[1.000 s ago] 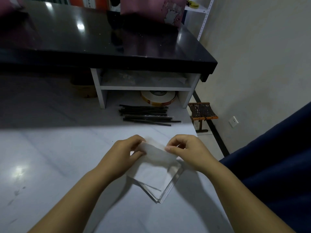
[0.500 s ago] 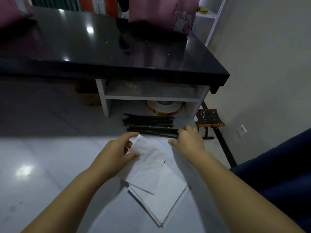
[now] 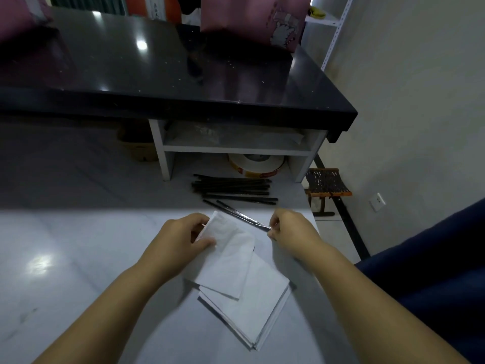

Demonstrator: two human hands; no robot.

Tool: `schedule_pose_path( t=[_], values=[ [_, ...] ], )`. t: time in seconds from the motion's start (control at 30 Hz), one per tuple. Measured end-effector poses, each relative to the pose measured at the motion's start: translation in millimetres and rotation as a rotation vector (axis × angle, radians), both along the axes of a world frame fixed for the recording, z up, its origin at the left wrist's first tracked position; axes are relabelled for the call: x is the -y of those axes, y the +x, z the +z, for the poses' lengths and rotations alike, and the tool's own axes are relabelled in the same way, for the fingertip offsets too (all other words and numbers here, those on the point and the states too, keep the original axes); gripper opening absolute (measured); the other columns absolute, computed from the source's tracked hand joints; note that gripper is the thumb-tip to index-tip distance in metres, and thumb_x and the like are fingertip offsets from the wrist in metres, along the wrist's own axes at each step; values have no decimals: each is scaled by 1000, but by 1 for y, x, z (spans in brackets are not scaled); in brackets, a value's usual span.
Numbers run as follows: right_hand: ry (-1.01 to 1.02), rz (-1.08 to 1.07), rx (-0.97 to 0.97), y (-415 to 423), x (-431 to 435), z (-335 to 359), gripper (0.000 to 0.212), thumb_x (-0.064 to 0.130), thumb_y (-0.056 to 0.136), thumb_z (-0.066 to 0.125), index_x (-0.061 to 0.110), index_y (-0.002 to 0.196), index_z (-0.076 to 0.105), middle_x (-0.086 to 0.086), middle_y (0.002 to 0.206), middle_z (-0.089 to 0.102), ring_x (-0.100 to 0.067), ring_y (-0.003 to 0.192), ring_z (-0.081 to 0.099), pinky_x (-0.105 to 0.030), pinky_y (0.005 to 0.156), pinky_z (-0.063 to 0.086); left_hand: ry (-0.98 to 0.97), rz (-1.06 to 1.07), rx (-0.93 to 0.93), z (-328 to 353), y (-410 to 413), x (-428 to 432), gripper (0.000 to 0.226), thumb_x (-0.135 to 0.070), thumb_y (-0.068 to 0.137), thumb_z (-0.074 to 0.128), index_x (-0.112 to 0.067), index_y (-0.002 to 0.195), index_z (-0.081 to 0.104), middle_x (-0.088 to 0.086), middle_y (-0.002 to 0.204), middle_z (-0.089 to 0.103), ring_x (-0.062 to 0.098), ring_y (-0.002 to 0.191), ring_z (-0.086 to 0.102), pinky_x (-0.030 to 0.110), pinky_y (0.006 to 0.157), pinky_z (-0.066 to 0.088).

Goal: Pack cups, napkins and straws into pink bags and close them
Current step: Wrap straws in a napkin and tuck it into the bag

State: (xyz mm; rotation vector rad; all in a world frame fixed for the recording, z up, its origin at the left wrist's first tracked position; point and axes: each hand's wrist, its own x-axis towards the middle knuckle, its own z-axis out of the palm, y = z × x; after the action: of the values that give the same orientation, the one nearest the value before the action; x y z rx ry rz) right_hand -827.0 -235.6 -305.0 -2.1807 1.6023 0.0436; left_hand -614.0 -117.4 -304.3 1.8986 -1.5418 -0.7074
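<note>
Head view, single entry.

- Left hand, centre of frame: thumb and curled fingers pinch the upper corner of one napkin. It is raised and angled off the napkin stack, which lies just below it on the white table. Probably one sheet kept apart, ready for packing.
- Right hand, right of centre: fingertips closed in a pinch on the near end of one wrapped straw. The straw slants up-left, and its far end points back toward the straw pile. Likely being paired with the napkin so that both go into a bag together.
- Straw pile: dark, lying flat above the hands, just in front of the white shelf unit. It is within easy reach.
- Pink bag, top centre: standing on the black counter, well apart from the hands. A second pink bag is at upper left, partly cropped.
- Tape roll: under the shelf, possibly for closing the bags.
- Cups: none in view.
</note>
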Motion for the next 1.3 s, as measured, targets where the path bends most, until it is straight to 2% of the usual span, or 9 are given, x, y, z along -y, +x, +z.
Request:
schedule_pose_path(
  t=[0.2, 0.3, 0.47, 0.63, 0.73, 0.83, 1.0, 1.13, 1.3],
  values=[
    [-29, 52, -122, -2, -13, 3, 16, 9, 86, 53, 10, 98, 63, -9, 103, 55, -29, 90, 56, -39, 81, 51, 4, -12, 53, 5, -1, -16, 7, -32, 83, 63, -33, 83, 56, -13, 76, 62, 2, 67, 56, 20, 55, 42],
    [-94, 41, -131, -5, -21, 1, 15, 14, 90, 50, 13, 103, 58, -8, 104, 51, -28, 90, 53, -36, 76, 49, 33, 0, 55, 5, -2, -25, 5, -37, 86, 57, -39, 88, 52, -16, 84, 61, 2, 73, 57, 22, 58, 43],
    [-98, 31, -85, -13, -26, 8, 13, 15, 91, 48, 17, 102, 55, -5, 99, 59, -26, 85, 56, -32, 67, 47, 20, 41, 54, 9, -6, -38, 14, -35, 88, 56, -46, 95, 50, -17, 84, 60, 2, 77, 57, 28, 66, 49],
    [-56, 84, 204, -17, -28, 20, 13, 18, 94, 53, 18, 102, 63, -2, 97, 61, -20, 85, 58, -29, 70, 47, -17, 119, 28, 15, -5, -46, 22, -31, 86, 60, -41, 103, 52, -15, 86, 62, 2, 77, 59, 29, 66, 51],
    [-143, 101, 375, -12, -31, 30, 15, 19, 93, 55, 18, 104, 65, 6, 95, 56, -7, 79, 53, -17, 67, 39, -50, 146, 51, 20, 2, -52, 19, -31, 84, 62, -37, 100, 54, -15, 86, 62, 1, 76, 59, 29, 67, 52],
    [-180, 65, 511, -3, -34, 41, 8, 18, 90, 59, 23, 92, 65, 13, 83, 57, -1, 72, 53, -10, 59, 36, -84, 168, 96, 29, 10, -58, 10, -29, 84, 62, -31, 92, 58, -15, 84, 62, 3, 75, 58, 31, 66, 52],
    [-191, 43, 588, 18, -48, 59, 10, 17, 87, 63, 26, 83, 65, 15, 75, 62, -1, 68, 57, -7, 50, 39, -179, 194, 134, 52, 27, -77, 10, -23, 84, 62, -30, 90, 60, -15, 81, 63, 4, 72, 58, 24, 61, 49],
    [-227, 102, 676, 46, -72, 78, 6, 22, 85, 67, 25, 81, 66, 16, 70, 61, 4, 65, 56, -7, 54, 40, -268, 192, 191, 78, 48, -110, 9, -21, 84, 62, -29, 88, 61, -15, 76, 61, 5, 69, 57, 19, 56, 44],
    [-300, 196, 802, 93, -120, 109, 9, 25, 86, 66, 23, 77, 65, 12, 66, 62, 1, 63, 57, -11, 52, 42, -388, 208, 299, 116, 89, -169, 8, -17, 82, 64, -24, 86, 62, -9, 73, 63, 7, 66, 58, 26, 53, 46]
  ],
)
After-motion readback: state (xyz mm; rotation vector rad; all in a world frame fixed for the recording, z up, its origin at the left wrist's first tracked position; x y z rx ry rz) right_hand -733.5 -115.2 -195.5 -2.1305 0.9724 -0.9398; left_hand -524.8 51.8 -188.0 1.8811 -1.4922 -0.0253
